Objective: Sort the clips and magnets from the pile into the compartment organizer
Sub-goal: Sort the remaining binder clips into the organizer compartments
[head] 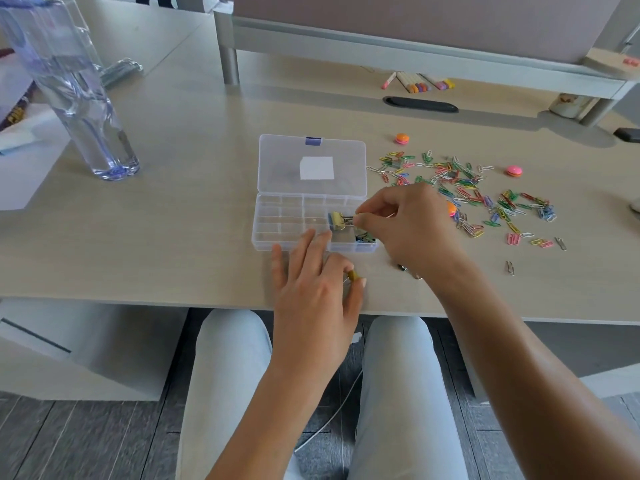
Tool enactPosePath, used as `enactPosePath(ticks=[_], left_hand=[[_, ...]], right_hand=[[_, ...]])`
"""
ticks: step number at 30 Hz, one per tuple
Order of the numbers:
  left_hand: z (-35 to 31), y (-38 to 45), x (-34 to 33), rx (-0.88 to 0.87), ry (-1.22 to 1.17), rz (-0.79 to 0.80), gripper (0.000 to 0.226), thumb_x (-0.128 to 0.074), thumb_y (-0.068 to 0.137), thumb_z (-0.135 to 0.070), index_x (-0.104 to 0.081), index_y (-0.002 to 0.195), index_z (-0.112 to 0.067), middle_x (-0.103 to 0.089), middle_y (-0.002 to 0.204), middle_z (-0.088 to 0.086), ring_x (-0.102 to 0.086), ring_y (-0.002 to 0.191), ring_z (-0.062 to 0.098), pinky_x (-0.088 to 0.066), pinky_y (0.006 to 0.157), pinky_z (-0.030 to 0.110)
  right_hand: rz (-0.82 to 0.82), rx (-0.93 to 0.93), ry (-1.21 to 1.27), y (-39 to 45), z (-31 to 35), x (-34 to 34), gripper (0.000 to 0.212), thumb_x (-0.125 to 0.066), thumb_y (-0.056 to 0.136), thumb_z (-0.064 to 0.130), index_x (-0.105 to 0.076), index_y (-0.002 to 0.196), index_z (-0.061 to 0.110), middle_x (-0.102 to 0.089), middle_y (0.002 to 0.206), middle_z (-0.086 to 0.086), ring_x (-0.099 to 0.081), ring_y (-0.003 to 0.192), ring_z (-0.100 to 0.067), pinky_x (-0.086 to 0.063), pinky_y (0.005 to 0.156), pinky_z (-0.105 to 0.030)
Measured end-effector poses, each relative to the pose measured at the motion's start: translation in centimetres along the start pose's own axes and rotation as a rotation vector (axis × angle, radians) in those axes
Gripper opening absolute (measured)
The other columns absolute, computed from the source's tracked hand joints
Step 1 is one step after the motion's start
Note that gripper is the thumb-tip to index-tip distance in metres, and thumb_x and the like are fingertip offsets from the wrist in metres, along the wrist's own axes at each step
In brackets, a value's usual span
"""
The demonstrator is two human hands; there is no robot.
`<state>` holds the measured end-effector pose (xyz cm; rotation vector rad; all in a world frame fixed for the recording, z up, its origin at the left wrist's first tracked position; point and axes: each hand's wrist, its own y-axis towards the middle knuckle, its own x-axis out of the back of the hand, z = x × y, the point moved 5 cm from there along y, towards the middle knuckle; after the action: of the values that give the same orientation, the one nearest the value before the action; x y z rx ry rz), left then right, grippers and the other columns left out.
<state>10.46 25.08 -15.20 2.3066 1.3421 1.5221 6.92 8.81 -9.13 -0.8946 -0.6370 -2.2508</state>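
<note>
My clear, glossy plastic organizer (311,192) sits on the matt wood-grain desk (173,220). Right of the organizer lie shiny coloured wire paperclips (464,192); far left, a glossy transparent bottle (69,84).

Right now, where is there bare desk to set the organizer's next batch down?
Bare desk lies between the water bottle and the compartment organizer, and along the front edge left of the left hand. Crowded: right of the organizer, where the right hand works beside the paper clip pile.
</note>
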Motion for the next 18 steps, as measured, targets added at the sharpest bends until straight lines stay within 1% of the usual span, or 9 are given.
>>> enactPosePath(ticks=[2, 3, 7, 11, 18], left_hand=[[0.0, 0.0, 0.0, 0.0, 0.007, -0.002, 0.018, -0.056, 0.095, -0.038, -0.065, 0.095, -0.021, -0.056, 0.145, 0.006, -0.042, 0.145, 0.026, -0.022, 0.119, 0.059], [0.0, 0.0, -0.1, -0.001, 0.009, -0.003, 0.018, -0.056, 0.095, -0.038, -0.065, 0.095, -0.021, -0.056, 0.145, 0.005, -0.042, 0.145, 0.026, -0.022, 0.119, 0.058], [0.1, -0.1, -0.1, 0.0, 0.005, -0.003, 0.018, -0.056, 0.096, -0.037, -0.065, 0.098, -0.021, -0.055, 0.146, 0.004, -0.04, 0.145, 0.025, -0.023, 0.119, 0.057], [0.3, -0.2, 0.1, 0.011, -0.012, -0.025, 0.019, -0.058, 0.096, -0.036, -0.067, 0.099, -0.019, -0.057, 0.143, 0.002, -0.042, 0.144, 0.025, -0.025, 0.118, 0.056], [0.3, -0.2, 0.0, 0.002, 0.014, -0.001, 0.018, -0.06, 0.095, -0.035, -0.067, 0.098, -0.02, -0.057, 0.142, 0.003, -0.042, 0.144, 0.026, -0.024, 0.119, 0.056]], right_hand=[[0.025, -0.001, -0.054, 0.2, 0.3, -0.2, 0.002, -0.078, 0.084, 0.025, -0.08, 0.084, 0.025, -0.071, 0.07, 0.012, -0.066, 0.066, -0.007, -0.058, 0.063, -0.033], [0.038, 0.001, -0.07, 0.2, 0.5, -0.3, 0.003, -0.078, 0.084, 0.025, -0.081, 0.084, 0.025, -0.072, 0.07, 0.012, -0.067, 0.066, -0.008, -0.059, 0.064, -0.035], [0.057, 0.005, -0.151, 0.4, 1.1, -0.9, 0.004, -0.076, 0.084, 0.023, -0.08, 0.081, 0.024, -0.073, 0.072, 0.011, -0.069, 0.069, -0.013, -0.058, 0.062, -0.034], [0.072, -0.001, -0.213, 0.6, 1.4, -1.6, 0.006, -0.075, 0.081, 0.023, -0.078, 0.077, 0.026, -0.071, 0.069, 0.01, -0.068, 0.07, -0.016, -0.06, 0.064, -0.038], [0.063, 0.019, -0.225, 0.7, 1.6, -1.9, 0.007, -0.075, 0.08, 0.019, -0.079, 0.076, 0.023, -0.071, 0.067, 0.009, -0.069, 0.068, -0.015, -0.06, 0.064, -0.036]])
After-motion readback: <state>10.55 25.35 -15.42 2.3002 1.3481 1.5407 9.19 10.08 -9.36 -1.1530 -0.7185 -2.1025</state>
